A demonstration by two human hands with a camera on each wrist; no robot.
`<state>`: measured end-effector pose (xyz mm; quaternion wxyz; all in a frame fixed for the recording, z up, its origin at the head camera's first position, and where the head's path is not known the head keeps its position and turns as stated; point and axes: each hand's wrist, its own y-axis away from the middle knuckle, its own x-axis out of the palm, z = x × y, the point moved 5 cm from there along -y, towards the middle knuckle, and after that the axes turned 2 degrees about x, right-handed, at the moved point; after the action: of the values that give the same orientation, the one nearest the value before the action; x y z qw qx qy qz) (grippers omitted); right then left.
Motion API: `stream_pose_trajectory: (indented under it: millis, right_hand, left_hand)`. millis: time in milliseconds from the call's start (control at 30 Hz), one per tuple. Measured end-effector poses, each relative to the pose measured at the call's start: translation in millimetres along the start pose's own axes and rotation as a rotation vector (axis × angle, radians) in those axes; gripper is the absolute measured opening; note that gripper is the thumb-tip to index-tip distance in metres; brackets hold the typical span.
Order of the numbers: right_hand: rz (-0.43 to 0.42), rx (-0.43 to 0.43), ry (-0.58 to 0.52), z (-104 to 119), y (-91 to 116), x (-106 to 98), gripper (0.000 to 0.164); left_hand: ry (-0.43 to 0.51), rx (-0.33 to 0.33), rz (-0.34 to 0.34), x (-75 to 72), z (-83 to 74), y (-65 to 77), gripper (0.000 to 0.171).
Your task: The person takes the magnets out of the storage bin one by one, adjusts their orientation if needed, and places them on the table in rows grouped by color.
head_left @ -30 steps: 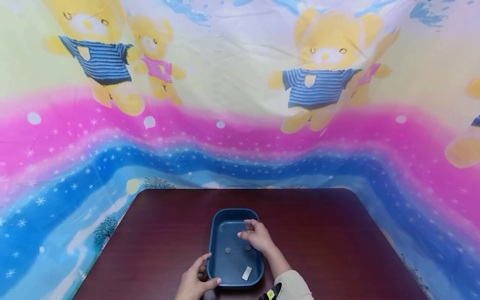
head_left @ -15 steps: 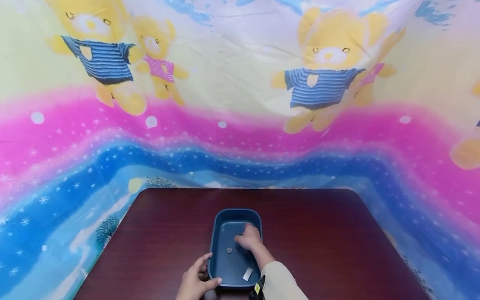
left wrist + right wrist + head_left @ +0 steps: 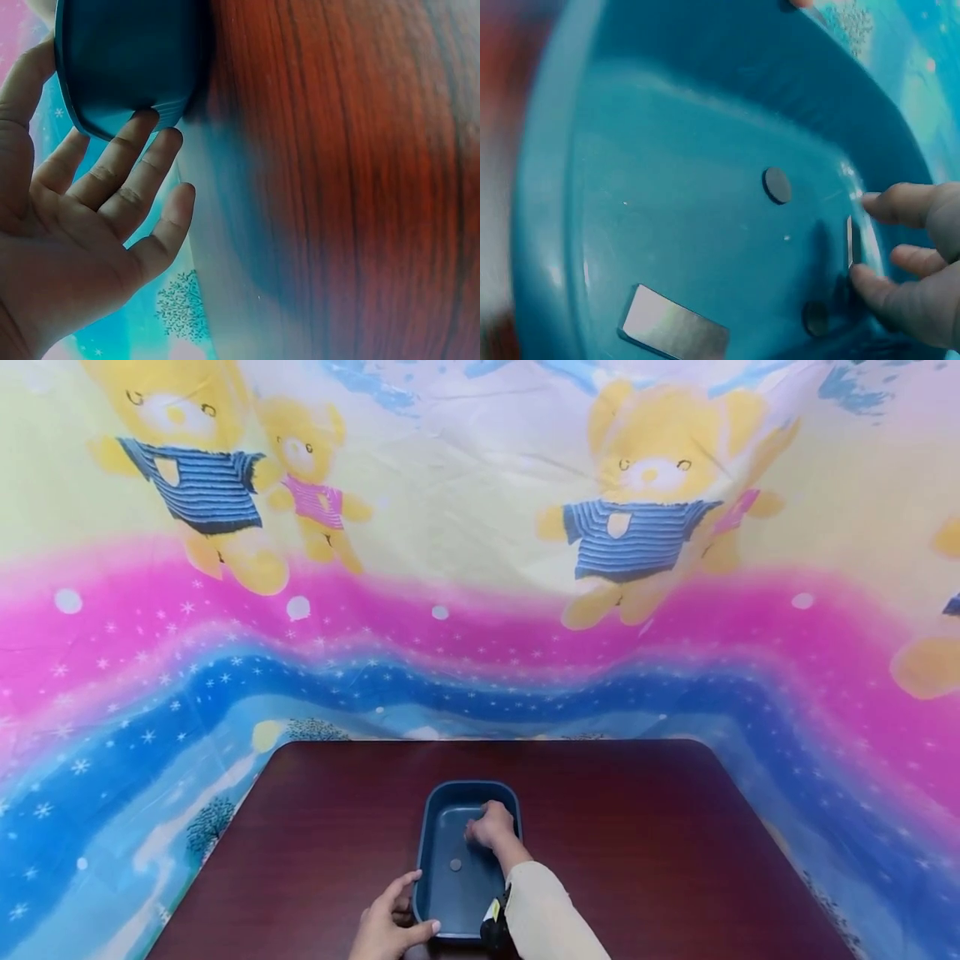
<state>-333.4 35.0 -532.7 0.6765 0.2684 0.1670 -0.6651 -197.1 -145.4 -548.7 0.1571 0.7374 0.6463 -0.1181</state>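
A dark blue-green rectangular tray (image 3: 425, 839) with rounded corners stands on the table. My left hand (image 3: 384, 920) holds its near left corner, with thumb and fingers on two sides. Inside the tray, toward its far right, is my right hand (image 3: 492, 827). In the right wrist view its thumb and a finger pinch a thin silvery plate (image 3: 850, 240), seen nearly edge-on. A grey round disc (image 3: 778, 185) lies on the tray floor, and a second, darker disc (image 3: 816, 319) lies near the thumb. A silvery rectangular plate (image 3: 673, 325) lies flat there, hidden in the head view by the right wrist.
The reddish-brown wooden table (image 3: 637, 835) extends around the tray on all sides. Behind it hangs a colourful cloth (image 3: 480, 677) printed with bears. A black band (image 3: 495, 927) with a yellow mark sits on the right wrist below a pale sleeve (image 3: 551, 914).
My right hand has lowered into the tray and drawn slightly leftward, its wrist now covering the flat rectangular plate in the head view. The left hand keeps its place at the tray corner.
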Motion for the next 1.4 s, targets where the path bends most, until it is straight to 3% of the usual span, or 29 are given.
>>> stream_pose_trajectory:
  millis: [100, 200, 467, 533, 600, 700, 800, 933, 1200, 1400]
  right_hand:
    - [-0.005, -0.002, -0.085, -6, -3, 6, 0.046]
    - [-0.034, -0.013, -0.087, -12, -6, 10, 0.044]
    - [-0.088, -0.112, 0.040, -15, -9, 11, 0.039]
    - [-0.104, -0.141, 0.078, -16, -11, 12, 0.021]
    - [-0.139, -0.164, 0.108, -17, -12, 12, 0.017]
    - [-0.181, -0.175, 0.117, -22, -12, 13, 0.028]
    - [-0.221, -0.207, 0.115, -24, -12, 14, 0.015]
    - [-0.247, -0.258, 0.121, -24, -11, 16, 0.011]
    - [-0.300, -0.334, 0.152, -23, -7, 18, 0.028]
    - [-0.231, -0.317, 0.221, -21, -6, 22, 0.031]
  left_hand:
    - [0.033, -0.012, 0.019, -0.3, 2.6, -0.3, 0.079]
    - [0.052, -0.016, 0.027, -0.4, 2.8, -0.9, 0.079]
    - [0.101, -0.034, 0.022, 0.4, -0.4, -0.2, 0.079]
    - [0.111, -0.035, 0.023, 0.8, 0.6, -0.6, 0.078]
    - [0.118, -0.032, 0.027, 1.5, 2.0, -0.7, 0.078]
    - [0.127, -0.019, 0.040, 2.9, 4.1, -0.4, 0.077]
    - [0.133, -0.005, 0.039, 3.1, 5.4, 0.0, 0.076]
    - [0.129, 0.011, 0.022, 2.0, 6.0, -0.3, 0.077]
    - [0.135, 0.023, 0.036, 3.8, 6.7, 0.0, 0.076]
    - [0.146, 0.006, 0.047, 3.4, 6.6, 0.6, 0.077]
